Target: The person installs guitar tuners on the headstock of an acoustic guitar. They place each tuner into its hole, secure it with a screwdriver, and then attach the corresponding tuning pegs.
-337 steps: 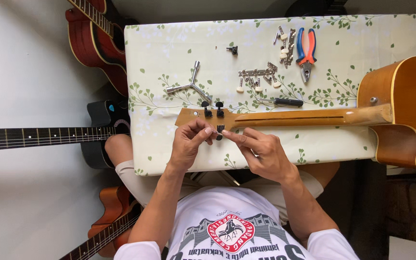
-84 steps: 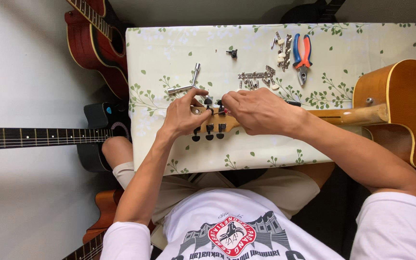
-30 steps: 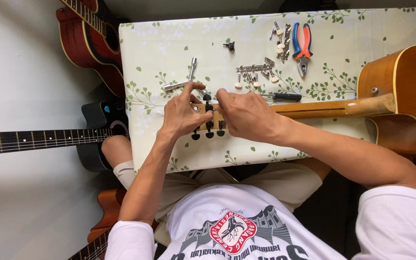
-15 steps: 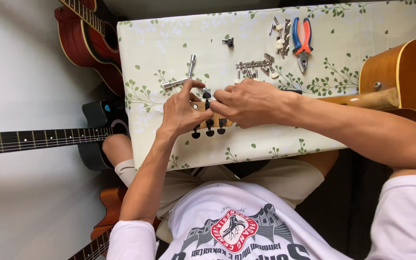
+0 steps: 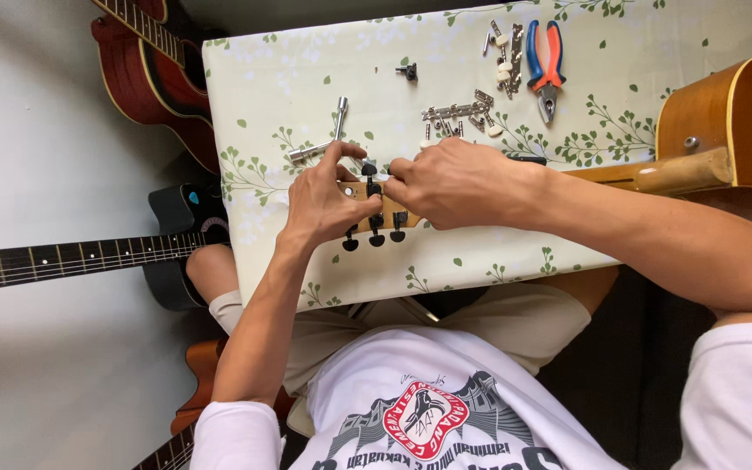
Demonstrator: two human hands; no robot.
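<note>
your left hand (image 5: pixel 324 204) and right hand (image 5: pixel 459 183) meet over the guitar headstock (image 5: pixel 374 202), which lies flat on the counter (image 5: pixel 289 78) near its front edge, with the neck (image 5: pixel 620 174) running off to your right into the orange guitar body (image 5: pixel 741 113).

left fingers (image 5: pixel 345 150) are curled around the end of the headstock, thumb and forefinger closing in on the small tuner part at the top edge. right fingers are pressed together and pinching at the same spot; whatever sits between them is too small to make out. 3 black tuner knobs (image 5: pixel 374 239) poke out along the near edge, just below your knuckles.

handling, as a judgement: the headstock is stiff wood and will not flex, but the guitar is long and will pivot on the slick cloth, so steady it by the headstock sides. the tuner bits look small, hard and slippery metal; take them at the post, fingertips only.

loose around you: a chrome 3-arm wrench (image 5: pixel 328 139) just beyond your left hand, a cluster of spare tuners (image 5: pixel 459 113) beyond your right, red and blue pliers (image 5: pixel 546 65) farther back. other guitars (image 5: pixel 141 78) lie on the floor to your left.
</note>
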